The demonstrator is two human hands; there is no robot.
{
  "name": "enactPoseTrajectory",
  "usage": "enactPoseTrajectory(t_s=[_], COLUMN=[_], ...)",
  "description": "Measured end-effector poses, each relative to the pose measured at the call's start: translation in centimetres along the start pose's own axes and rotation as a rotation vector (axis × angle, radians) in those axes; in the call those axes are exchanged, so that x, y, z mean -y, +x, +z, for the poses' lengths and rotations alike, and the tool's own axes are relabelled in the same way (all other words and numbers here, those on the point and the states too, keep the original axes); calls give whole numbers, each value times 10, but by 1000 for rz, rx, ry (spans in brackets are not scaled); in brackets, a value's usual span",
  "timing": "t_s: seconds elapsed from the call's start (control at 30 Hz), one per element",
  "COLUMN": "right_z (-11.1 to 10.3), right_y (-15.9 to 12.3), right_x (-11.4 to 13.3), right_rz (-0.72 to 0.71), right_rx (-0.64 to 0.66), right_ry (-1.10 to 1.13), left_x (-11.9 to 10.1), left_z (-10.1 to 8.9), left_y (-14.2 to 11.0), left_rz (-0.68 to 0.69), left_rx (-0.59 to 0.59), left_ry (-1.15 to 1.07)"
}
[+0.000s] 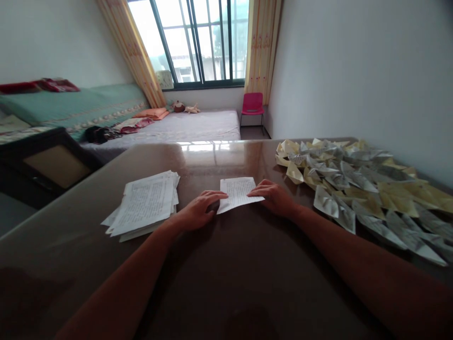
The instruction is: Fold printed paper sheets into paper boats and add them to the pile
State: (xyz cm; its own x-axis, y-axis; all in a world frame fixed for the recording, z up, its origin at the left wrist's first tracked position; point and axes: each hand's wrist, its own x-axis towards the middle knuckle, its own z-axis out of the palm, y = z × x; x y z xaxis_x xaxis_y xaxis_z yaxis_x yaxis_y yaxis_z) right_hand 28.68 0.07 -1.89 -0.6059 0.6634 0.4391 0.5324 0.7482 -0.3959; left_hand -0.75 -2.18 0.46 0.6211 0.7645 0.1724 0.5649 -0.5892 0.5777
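A small printed sheet of paper (239,189), which looks folded over, is between my two hands at the middle of the table. My left hand (201,208) grips its left edge, fingertips on top and the thumb lower down. At the right edge, the fingers of my right hand (275,196) press on the paper, with the thumb hidden. The paper's near edge looks slightly raised off the tabletop. To the left of my left hand lies a loose stack of printed sheets (144,204), its edges uneven.
Many folded paper boats (368,189), white and yellowish, crowd the right side of the glossy brown table (219,283). Past the far edge stand a bed (208,123) and a pink chair (252,105). A dark cabinet (49,165) is beyond the left edge.
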Motion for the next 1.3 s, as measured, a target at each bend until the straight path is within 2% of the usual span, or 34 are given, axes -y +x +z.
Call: enactPoseTrajectory(t_s=[0.07, 0.2, 0.33, 0.43, 0.53, 0.6, 0.83, 1.03, 1.3], right_z=[0, -7, -9, -3, 5, 9, 15, 16, 16], right_y=[1, 4, 6, 7, 9, 9, 12, 14, 16], right_x=[0, 2, 1, 1, 5, 9, 12, 10, 12], right_rz=[22, 110, 211, 341, 469, 514, 509, 478, 549], right_rx=[38, 145, 226, 142, 5, -43, -56, -27, -23], right_ry=[63, 177, 313, 325, 166, 52, -129, -157, -162], left_x=[-3, -5, -5, -6, -8, -10, -10, -13, -20], left_z=[2, 8, 13, 17, 22, 24, 24, 26, 25], left_y=[0, 5, 7, 10, 15, 17, 15, 16, 15], left_rz=[23, -19, -146, -289, -415, -446, -380, -362, -384], left_rx=[38, 4, -37, -117, -229, -270, -190, -167, -97], left_ry=[50, 57, 28, 29, 77, 85, 181, 261, 474])
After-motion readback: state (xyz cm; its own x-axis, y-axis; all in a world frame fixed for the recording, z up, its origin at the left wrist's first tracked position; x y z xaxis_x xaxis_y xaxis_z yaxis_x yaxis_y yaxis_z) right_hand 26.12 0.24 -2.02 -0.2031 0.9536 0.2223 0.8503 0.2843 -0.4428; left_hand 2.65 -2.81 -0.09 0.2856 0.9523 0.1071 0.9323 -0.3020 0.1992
